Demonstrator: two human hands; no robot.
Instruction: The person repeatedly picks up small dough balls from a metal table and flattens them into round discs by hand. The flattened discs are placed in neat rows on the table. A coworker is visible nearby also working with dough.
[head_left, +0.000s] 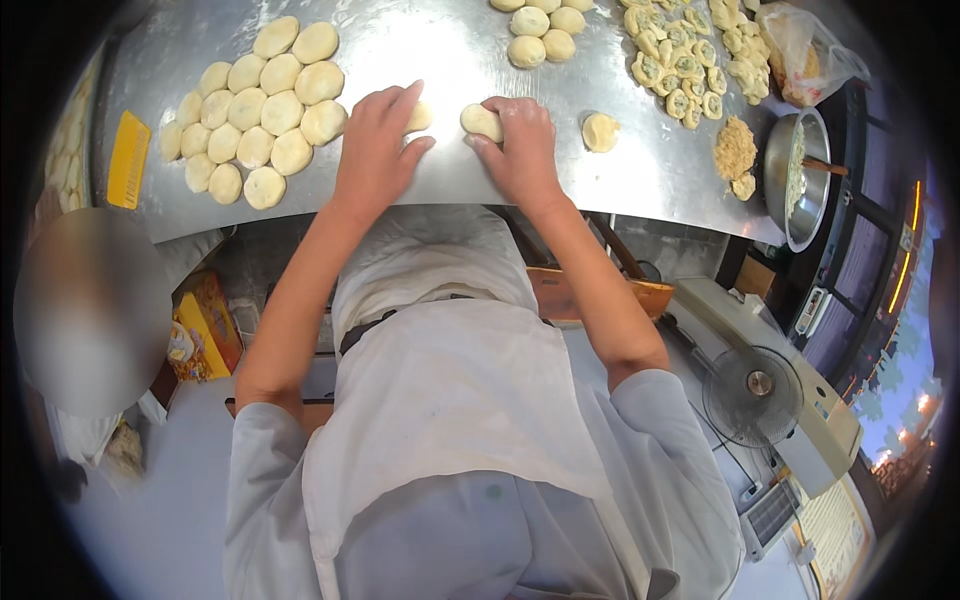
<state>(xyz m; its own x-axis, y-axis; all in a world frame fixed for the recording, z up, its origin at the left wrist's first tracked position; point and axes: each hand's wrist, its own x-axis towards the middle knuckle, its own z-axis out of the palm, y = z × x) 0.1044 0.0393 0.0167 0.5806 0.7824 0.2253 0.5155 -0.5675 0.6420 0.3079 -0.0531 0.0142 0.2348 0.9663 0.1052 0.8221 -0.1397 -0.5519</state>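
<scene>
On the steel worktop (525, 180), my left hand (380, 142) curls around a round piece of dough (420, 117), partly hidden by its fingers. My right hand (521, 139) has its thumb and fingers around another round dough piece (481, 121). Both pieces rest on the metal, a short way apart. Left of my left hand lies a group of flattened dough rounds (247, 110). A single dough piece with an uneven top (601, 133) sits to the right of my right hand. Beyond it are folded dough pieces with green filling (679, 56).
More dough rounds (529, 22) lie at the far side. A yellow scraper (128, 160) is at the left. Crumbly filling (735, 148), a steel bowl (796, 180) and a plastic bag (810, 56) are at the right. Another person (94, 315) is at the left.
</scene>
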